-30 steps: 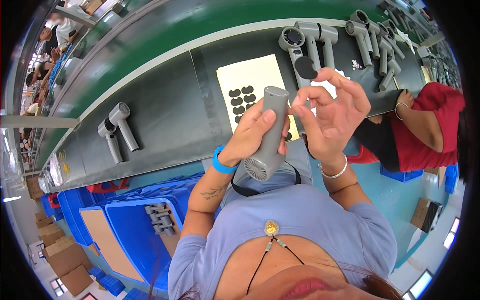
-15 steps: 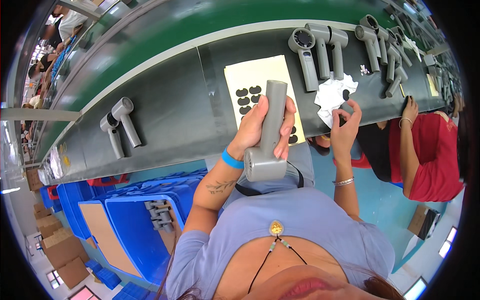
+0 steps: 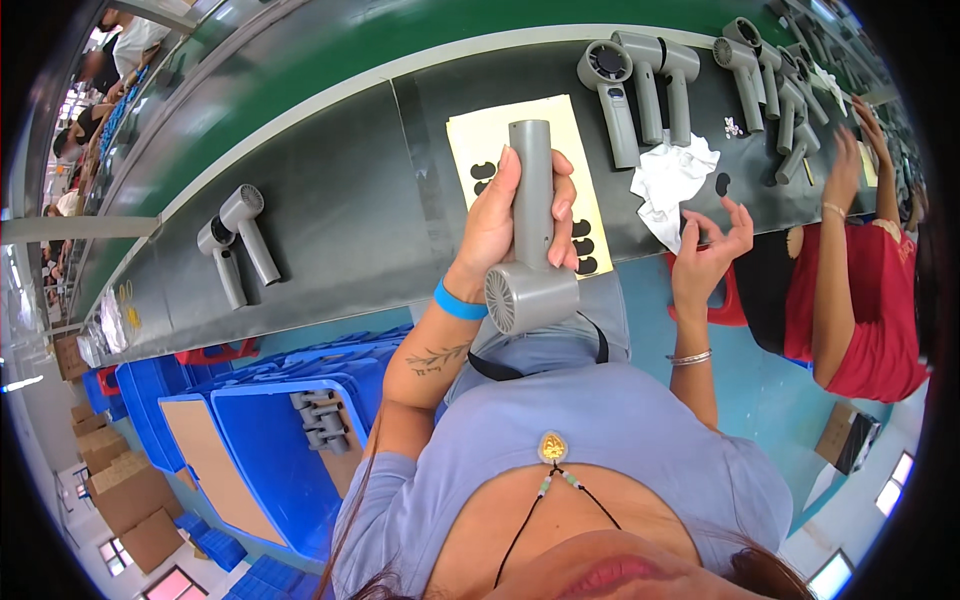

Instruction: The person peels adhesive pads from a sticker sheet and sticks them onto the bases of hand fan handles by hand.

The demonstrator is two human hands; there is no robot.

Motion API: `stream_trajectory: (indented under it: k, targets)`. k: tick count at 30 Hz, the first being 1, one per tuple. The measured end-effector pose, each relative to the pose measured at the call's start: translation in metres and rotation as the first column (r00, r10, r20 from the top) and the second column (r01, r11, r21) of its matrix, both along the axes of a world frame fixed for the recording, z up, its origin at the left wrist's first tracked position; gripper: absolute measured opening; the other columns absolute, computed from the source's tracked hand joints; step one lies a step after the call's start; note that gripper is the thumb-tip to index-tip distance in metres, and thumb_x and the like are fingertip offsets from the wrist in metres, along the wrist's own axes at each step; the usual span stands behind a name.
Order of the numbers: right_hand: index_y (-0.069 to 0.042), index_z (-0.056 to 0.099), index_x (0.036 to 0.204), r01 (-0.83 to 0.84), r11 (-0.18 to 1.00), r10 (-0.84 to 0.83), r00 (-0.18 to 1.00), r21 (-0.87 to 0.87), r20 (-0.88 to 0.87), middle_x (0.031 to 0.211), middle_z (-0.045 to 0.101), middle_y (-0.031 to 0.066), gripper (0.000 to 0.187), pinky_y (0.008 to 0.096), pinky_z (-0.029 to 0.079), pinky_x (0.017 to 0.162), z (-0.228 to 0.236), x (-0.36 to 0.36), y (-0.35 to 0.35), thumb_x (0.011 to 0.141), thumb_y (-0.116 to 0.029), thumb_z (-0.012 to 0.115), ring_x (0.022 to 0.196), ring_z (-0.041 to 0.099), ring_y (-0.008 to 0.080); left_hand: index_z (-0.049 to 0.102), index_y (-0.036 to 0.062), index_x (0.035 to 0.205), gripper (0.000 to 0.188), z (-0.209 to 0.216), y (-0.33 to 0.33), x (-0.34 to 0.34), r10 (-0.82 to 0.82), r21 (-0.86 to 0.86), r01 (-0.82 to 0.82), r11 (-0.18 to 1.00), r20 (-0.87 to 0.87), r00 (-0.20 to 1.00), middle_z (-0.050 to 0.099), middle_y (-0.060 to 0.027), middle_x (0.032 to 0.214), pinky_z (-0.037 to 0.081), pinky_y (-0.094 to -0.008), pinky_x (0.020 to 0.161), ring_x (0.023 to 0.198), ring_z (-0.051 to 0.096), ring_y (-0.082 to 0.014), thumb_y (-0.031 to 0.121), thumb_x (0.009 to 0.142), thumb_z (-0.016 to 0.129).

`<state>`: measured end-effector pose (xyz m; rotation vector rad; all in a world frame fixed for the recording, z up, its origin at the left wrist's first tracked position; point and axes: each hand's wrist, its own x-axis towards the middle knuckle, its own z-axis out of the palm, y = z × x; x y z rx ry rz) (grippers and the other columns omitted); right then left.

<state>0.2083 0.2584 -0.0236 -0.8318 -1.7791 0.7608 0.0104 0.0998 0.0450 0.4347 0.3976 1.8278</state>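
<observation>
My left hand wraps round the handle of a grey handheld fan, shaped like a hair dryer. The fan is upside down: its handle points away from me and its round, grilled head sits near my waist. Behind it lies a yellow sheet with several black stickers, partly covered by the hand and fan. To the right, my right hand is raised with thumb and fingers apart. A loose black sticker shows just beyond its fingertips; whether it clings to a finger I cannot tell. Nearby rests a crumpled white cloth.
Grey fans stand at the far side of the dark bench, with more crowded at the far right. Two fans lie at the left. Blue bins stand below left. A co-worker in a red shirt reaches over the bench at right.
My left hand and the fan have moved slightly away from me, with the fan's grille turned more into view. My right hand and the black sticker have shifted right. The co-worker's arms have lifted.
</observation>
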Motion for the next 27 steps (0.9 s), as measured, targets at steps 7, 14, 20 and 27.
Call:
stream_trajectory:
  k: [7, 14, 20, 27]
  targets:
    - [-0.001, 0.039, 0.128, 0.063, 0.993, -0.048, 0.988, 0.102, -0.143, 0.101, 0.057, 0.0082, 0.049, 0.0287, 0.04, 0.084, 0.032, -0.002, 0.008, 0.088, -0.003, 0.067, 0.087, 0.056, 0.0153, 0.049, -0.0005, 0.119, 0.049, 0.016, -0.006, -0.003, 0.136, 0.015, -0.137, 0.99, -0.264, 0.955, 0.051, -0.0079, 0.089, 0.058, -0.0367, 0.062, 0.061, 0.06, -0.019, 0.044, 0.099, 0.043]
    - [0.004, 0.062, 0.097, -0.227, 0.973, 0.23, 0.941, 0.041, -0.25, 0.093, 0.061, 0.0084, 0.014, 0.0273, 0.044, 0.085, 0.077, -0.026, -0.014, 0.084, 0.005, 0.068, 0.09, 0.057, 0.0156, 0.059, 0.0033, 0.122, 0.039, 0.031, -0.014, -0.026, 0.385, 0.256, -0.376, 0.89, -0.866, 0.321, 0.057, -0.0085, 0.109, 0.052, -0.0352, 0.083, 0.106, 0.057, -0.0198, 0.002, 0.084, 0.067]
    - [0.004, 0.064, 0.094, -0.595, 0.801, 0.592, 0.772, 0.062, -0.233, 0.095, 0.062, 0.0094, 0.011, 0.0259, 0.044, 0.083, 0.104, -0.053, -0.043, 0.084, 0.007, 0.066, 0.089, 0.056, 0.0161, 0.065, 0.0041, 0.107, 0.037, 0.014, -0.021, -0.025, 0.397, 0.348, -0.521, 0.779, -0.918, -0.018, 0.064, -0.008, 0.114, 0.048, -0.0348, 0.089, 0.112, 0.057, -0.0238, -0.004, 0.072, 0.073]
    - [0.003, 0.062, 0.097, -0.656, 0.753, 0.621, 0.736, -0.056, -0.268, 0.098, 0.06, 0.0104, 0.01, 0.0292, 0.043, 0.087, 0.102, -0.063, -0.052, 0.087, 0.005, 0.063, 0.095, 0.056, 0.0185, 0.055, 0.0057, 0.119, 0.056, 0.013, -0.035, -0.024, 0.261, 0.148, -0.736, 0.661, -0.964, 0.041, 0.069, -0.0045, 0.1, 0.045, -0.0218, 0.055, 0.065, 0.059, -0.0124, 0.003, 0.069, 0.079]
